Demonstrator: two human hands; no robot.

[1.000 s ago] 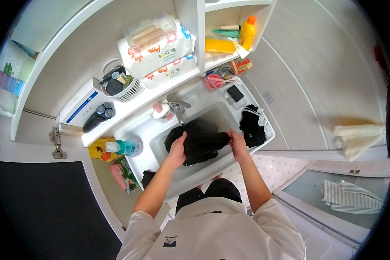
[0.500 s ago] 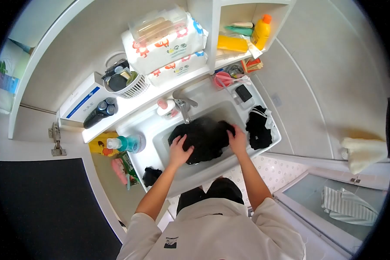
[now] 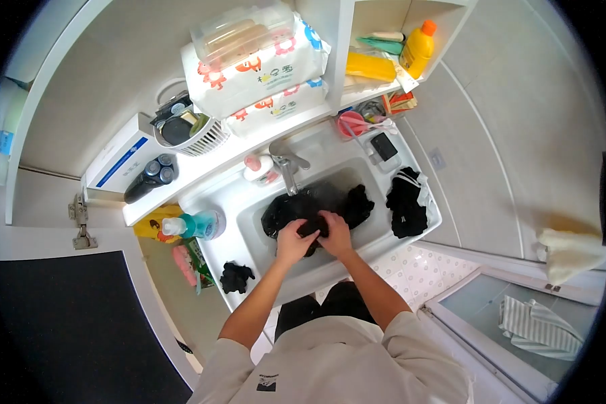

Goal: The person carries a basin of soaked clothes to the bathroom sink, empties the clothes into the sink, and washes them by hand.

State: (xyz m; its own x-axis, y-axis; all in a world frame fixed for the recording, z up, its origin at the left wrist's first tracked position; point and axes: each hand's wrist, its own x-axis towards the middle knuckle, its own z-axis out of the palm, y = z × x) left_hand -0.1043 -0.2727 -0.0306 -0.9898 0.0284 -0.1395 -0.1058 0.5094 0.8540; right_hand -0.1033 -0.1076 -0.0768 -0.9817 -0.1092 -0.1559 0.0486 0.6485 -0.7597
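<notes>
A wet black garment (image 3: 283, 210) lies bunched in the basin of the white sink (image 3: 252, 232), below the faucet (image 3: 289, 176). My left hand (image 3: 295, 241) and my right hand (image 3: 335, 236) are close together at its near side. Both are closed on a gathered fold of the dark cloth, which shows between the fingers. Part of the garment (image 3: 359, 205) spreads toward the basin's right side. Its exact kind cannot be made out.
Black clothing with white parts (image 3: 407, 205) lies on the sink's right ledge, and a small black cloth (image 3: 236, 277) on the left corner. A pump bottle (image 3: 259, 168), a teal spray bottle (image 3: 202, 224) and a soap box (image 3: 384, 146) stand around the basin. A shelf (image 3: 242, 149) runs behind.
My hands have come together from the garment's two sides to its near middle. They now grip a bunched fold. The view has shifted slightly.
</notes>
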